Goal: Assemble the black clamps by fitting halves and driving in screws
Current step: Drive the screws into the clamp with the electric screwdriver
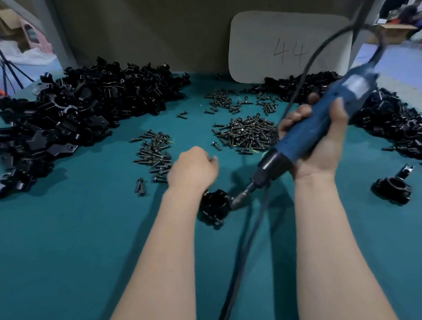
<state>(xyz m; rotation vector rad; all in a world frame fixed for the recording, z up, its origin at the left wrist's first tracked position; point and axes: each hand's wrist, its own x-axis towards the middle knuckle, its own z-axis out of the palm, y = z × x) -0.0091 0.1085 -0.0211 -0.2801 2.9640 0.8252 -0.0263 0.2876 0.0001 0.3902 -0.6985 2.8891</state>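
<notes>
Black clamp [214,205], on bench [59,249] at 6 o'clock of left hand [193,169] (fingers curled, hold unclear); right hand [315,135] fingers grip blue screwdriver [305,136], bit at clamp's 3 o'clock side: keep bit square, clamp steadied.

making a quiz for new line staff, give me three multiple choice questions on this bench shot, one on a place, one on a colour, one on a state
1. Where does the card marked 44 stand?
A) at the back right
B) at the front left
C) under the left forearm

2. What colour is the body of the screwdriver?
A) red
B) blue
C) yellow

3. How is the screwdriver now?
A) lying flat, untouched
B) hanging unused
C) gripped by the right hand, bit at the clamp

Answers: 1 A, it shows upright at the far right rear; 2 B, the casing is blue with a black nose; 3 C, fingers wrap it and the tip meets the clamp.
</notes>
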